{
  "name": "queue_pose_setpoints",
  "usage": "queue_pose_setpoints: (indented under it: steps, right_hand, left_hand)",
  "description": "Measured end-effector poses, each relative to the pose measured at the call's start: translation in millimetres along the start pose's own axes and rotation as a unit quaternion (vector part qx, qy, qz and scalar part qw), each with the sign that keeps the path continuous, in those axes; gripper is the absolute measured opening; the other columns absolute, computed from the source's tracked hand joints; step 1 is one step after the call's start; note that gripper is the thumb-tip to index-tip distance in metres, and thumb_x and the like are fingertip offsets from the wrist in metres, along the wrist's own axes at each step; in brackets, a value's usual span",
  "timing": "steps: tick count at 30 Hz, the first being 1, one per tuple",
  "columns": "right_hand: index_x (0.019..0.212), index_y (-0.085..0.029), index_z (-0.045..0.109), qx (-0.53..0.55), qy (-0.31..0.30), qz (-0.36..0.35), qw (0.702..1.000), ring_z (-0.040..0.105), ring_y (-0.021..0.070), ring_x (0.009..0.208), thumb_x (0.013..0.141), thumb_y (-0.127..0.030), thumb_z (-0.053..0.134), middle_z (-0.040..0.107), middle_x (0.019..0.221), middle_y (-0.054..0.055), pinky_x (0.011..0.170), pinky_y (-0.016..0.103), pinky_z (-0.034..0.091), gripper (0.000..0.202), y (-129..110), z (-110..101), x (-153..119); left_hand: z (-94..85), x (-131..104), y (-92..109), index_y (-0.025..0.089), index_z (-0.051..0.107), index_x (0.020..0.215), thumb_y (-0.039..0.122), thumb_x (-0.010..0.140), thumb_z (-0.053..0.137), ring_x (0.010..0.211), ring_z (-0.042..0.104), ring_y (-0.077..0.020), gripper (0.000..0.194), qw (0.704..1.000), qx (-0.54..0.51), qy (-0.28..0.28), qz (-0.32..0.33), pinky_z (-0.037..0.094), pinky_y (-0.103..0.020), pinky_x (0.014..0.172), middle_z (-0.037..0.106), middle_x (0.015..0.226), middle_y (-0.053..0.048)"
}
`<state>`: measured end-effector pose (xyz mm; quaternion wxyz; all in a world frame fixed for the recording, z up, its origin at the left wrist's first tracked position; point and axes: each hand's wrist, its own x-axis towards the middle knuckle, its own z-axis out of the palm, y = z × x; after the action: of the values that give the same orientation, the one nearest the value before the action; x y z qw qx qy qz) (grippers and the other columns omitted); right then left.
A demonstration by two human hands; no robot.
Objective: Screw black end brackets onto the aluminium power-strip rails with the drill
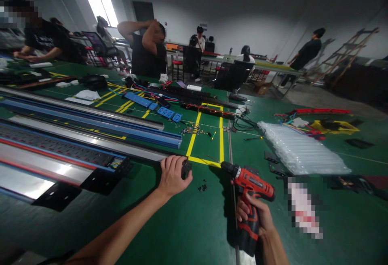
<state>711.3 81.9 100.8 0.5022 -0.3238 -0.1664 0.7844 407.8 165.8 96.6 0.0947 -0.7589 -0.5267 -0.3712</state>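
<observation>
My right hand is closed round the grip of a red and black cordless drill. The drill lies over the green table with its long thin bit pointing away to the left. My left hand wraps over the near end of a long metal rail, its fingers around a black end piece. Part of that end piece is hidden under the fingers. Several small black screws lie loose on the table between my two hands.
Blue rails and a black perforated strip lie on the left. A heap of small metal parts sits inside yellow tape lines. Bubble wrap and a yellow frame lie right. A person sits across the table.
</observation>
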Motion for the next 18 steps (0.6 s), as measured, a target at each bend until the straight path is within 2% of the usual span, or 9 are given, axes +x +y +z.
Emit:
queue_pose_setpoints:
  steps: [2,3,5,6,8,10,18]
  right_hand:
    - [0.085,-0.016,0.068,0.000,-0.002,-0.002,1.000,0.041,0.0103,0.040,0.081,-0.027,0.067,0.046,0.049,-0.006,0.047,0.029,0.045,0.012,0,0,-1]
    - [0.092,-0.016,0.068,-0.002,-0.003,-0.003,1.000,0.041,0.0105,0.040,0.081,-0.026,0.067,0.046,0.049,-0.006,0.047,0.029,0.045,0.015,0,1,-1]
    - [0.101,-0.016,0.067,-0.007,-0.004,-0.008,1.000,0.042,0.0109,0.040,0.079,-0.023,0.067,0.047,0.049,-0.006,0.048,0.029,0.045,0.023,0,2,-1]
    - [0.103,-0.016,0.066,-0.009,-0.006,-0.013,1.000,0.042,0.0110,0.040,0.079,-0.023,0.067,0.047,0.050,-0.006,0.048,0.029,0.045,0.026,0,2,-1]
    - [0.103,-0.015,0.066,-0.013,-0.010,-0.021,1.000,0.042,0.0109,0.041,0.077,-0.022,0.067,0.046,0.050,-0.006,0.048,0.029,0.044,0.027,0,2,-1]
    - [0.101,-0.015,0.066,-0.016,-0.015,-0.028,0.999,0.041,0.0106,0.041,0.076,-0.021,0.066,0.046,0.050,-0.007,0.048,0.028,0.044,0.026,-1,3,-1]
    - [0.099,-0.013,0.067,-0.004,-0.011,-0.044,0.999,0.039,0.0095,0.041,0.074,-0.019,0.065,0.046,0.049,-0.007,0.049,0.027,0.045,0.025,-2,5,-1]
  left_hand:
    - [-4.7,-2,4,0.014,0.062,0.112,0.029,0.084,0.061,0.104,0.054,-0.0298,0.031,0.997,-0.005,-0.011,0.081,0.036,-0.046,0.093,0.065,0.103,-0.013]
    - [-6.6,-2,8,0.015,0.062,0.113,0.025,0.088,0.058,0.101,0.055,-0.0274,0.027,0.990,-0.011,-0.039,0.136,0.037,-0.043,0.091,0.065,0.101,-0.011]
    - [-8.2,0,18,0.018,0.061,0.118,0.017,0.093,0.051,0.094,0.056,-0.0233,0.027,0.965,-0.029,-0.131,0.225,0.038,-0.038,0.086,0.065,0.096,-0.008]
    - [-7.8,2,24,0.017,0.060,0.122,0.015,0.094,0.049,0.092,0.055,-0.0227,0.030,0.954,-0.038,-0.174,0.243,0.038,-0.037,0.083,0.064,0.096,-0.008]
    - [-4.8,8,36,0.017,0.057,0.127,0.013,0.094,0.050,0.093,0.054,-0.0231,0.034,0.944,-0.055,-0.229,0.229,0.039,-0.036,0.080,0.064,0.099,-0.008]
    - [-0.1,12,43,0.017,0.057,0.127,0.012,0.092,0.053,0.095,0.053,-0.0235,0.036,0.942,-0.068,-0.256,0.208,0.039,-0.035,0.079,0.063,0.101,-0.009]
    - [12.3,12,40,0.021,0.069,0.109,0.005,0.091,0.054,0.091,0.051,-0.0214,0.028,0.931,-0.096,-0.294,0.196,0.035,-0.033,0.075,0.064,0.092,-0.005]
